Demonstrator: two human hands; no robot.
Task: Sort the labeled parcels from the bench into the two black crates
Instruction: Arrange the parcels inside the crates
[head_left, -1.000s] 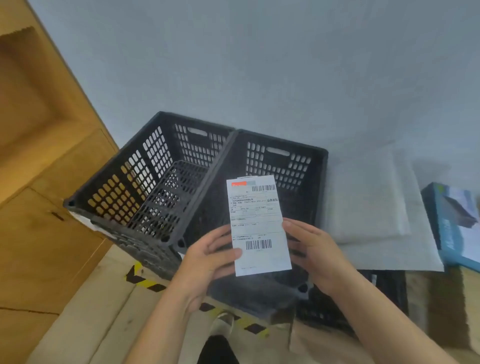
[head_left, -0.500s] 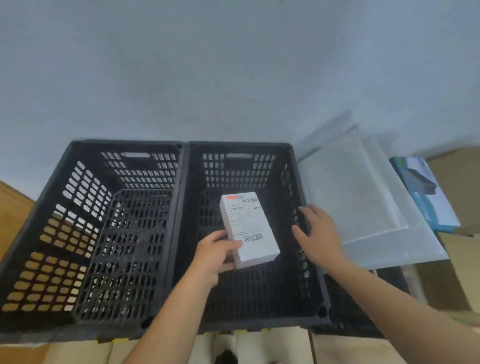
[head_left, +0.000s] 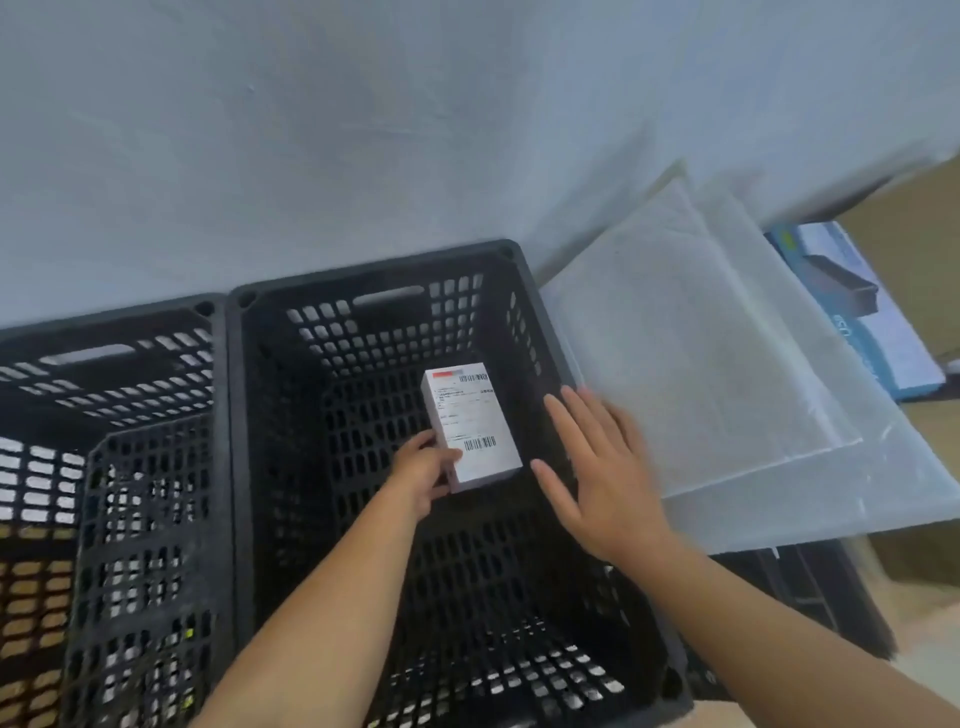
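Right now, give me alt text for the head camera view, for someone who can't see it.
A left hand holds a white labeled parcel inside the right crate, which stands beside the left crate, both black. The right hand hovers open next to the parcel. White sheets lie further right.

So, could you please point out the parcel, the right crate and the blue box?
parcel (head_left: 470, 415), head view, middle of its label.
right crate (head_left: 374, 274), head view, far rim.
blue box (head_left: 857, 312), head view, printed top.
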